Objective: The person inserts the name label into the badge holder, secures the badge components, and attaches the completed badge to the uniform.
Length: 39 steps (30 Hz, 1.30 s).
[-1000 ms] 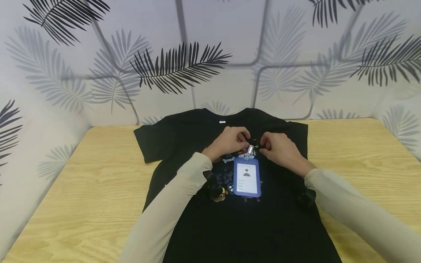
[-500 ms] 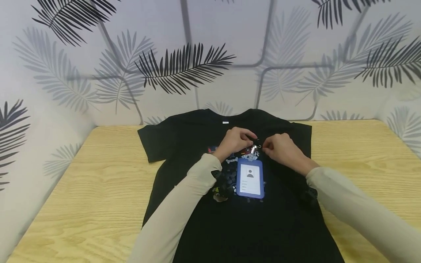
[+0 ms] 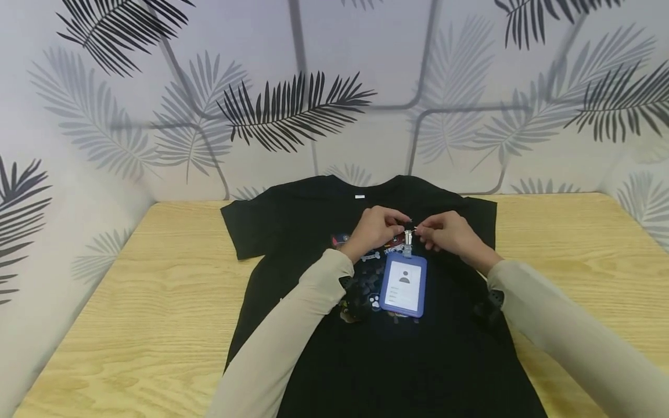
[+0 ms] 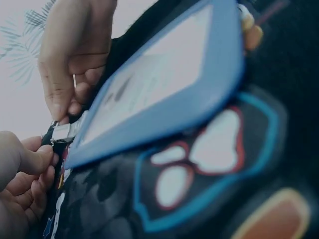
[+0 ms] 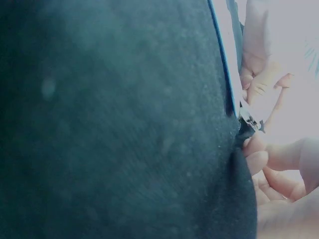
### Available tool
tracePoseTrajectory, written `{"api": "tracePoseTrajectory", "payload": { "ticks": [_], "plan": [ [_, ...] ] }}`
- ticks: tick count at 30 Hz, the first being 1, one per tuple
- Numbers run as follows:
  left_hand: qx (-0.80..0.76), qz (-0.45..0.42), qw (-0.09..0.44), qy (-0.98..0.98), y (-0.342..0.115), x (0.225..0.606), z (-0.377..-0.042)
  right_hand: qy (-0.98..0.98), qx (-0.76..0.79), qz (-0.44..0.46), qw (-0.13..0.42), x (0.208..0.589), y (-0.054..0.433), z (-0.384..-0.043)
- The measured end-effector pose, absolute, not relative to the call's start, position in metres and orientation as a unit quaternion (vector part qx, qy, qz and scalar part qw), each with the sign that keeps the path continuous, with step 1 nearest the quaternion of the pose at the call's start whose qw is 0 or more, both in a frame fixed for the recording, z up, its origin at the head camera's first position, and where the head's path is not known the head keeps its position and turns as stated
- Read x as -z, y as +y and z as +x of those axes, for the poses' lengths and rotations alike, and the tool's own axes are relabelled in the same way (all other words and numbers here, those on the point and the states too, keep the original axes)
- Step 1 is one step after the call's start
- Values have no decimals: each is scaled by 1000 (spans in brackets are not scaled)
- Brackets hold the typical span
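Observation:
A blue-framed ID badge holder (image 3: 404, 284) with a white card lies on the printed front of a black T-shirt (image 3: 418, 360). From its top rises a metal clip (image 3: 408, 239) with a thin pin at its upper end. Just left of the clip, my left hand (image 3: 373, 231) pinches a bit of dark shirt cloth between thumb and forefinger. On the other side my right hand (image 3: 448, 235) pinches the pin with its fingertips. Both hands' fingertips meet around the clip in the left wrist view, beside the tilted holder (image 4: 164, 84). I cannot tell whether the pin passes through the cloth.
The shirt lies face up on a wooden table (image 3: 151, 290), with its neck and sleeves toward the back edge. A leaf-patterned curtain (image 3: 366, 133) hangs behind the table. Long pale sleeves (image 3: 292, 325) cover both arms.
The right fingertips have moved in to the pin, closer to the left hand. The clip now stands more upright, and the holder has shifted slightly right and tilted. The view has shifted a little.

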<state>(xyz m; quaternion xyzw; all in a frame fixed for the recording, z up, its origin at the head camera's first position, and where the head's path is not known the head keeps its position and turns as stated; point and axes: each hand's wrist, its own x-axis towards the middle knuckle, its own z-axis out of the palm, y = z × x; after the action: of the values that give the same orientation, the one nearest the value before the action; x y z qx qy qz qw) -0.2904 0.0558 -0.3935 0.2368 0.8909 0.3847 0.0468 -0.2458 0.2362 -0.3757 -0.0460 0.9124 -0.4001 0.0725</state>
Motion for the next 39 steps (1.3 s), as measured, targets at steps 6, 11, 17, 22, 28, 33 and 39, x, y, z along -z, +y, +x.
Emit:
{"api": "tracePoseTrajectory", "payload": {
  "ticks": [6,11,17,22,28,33,39],
  "plan": [
    [-370,246,52,894,57,394,-288,905,417,-16,82,380,235,-249],
    [-376,268,52,885,57,400,-290,896,438,8,75,384,235,-250],
    [-381,327,28,864,55,405,-294,886,457,25,73,386,236,-250],
    [-374,350,16,859,50,408,-296,881,466,15,74,388,234,-251],
    [-347,366,19,863,51,404,-295,876,479,0,59,391,235,-250],
    [-343,363,13,866,51,404,-294,871,487,-5,67,390,236,-250],
    [-357,358,-3,863,48,410,-295,873,480,-13,88,385,236,-253]
  ]
}}
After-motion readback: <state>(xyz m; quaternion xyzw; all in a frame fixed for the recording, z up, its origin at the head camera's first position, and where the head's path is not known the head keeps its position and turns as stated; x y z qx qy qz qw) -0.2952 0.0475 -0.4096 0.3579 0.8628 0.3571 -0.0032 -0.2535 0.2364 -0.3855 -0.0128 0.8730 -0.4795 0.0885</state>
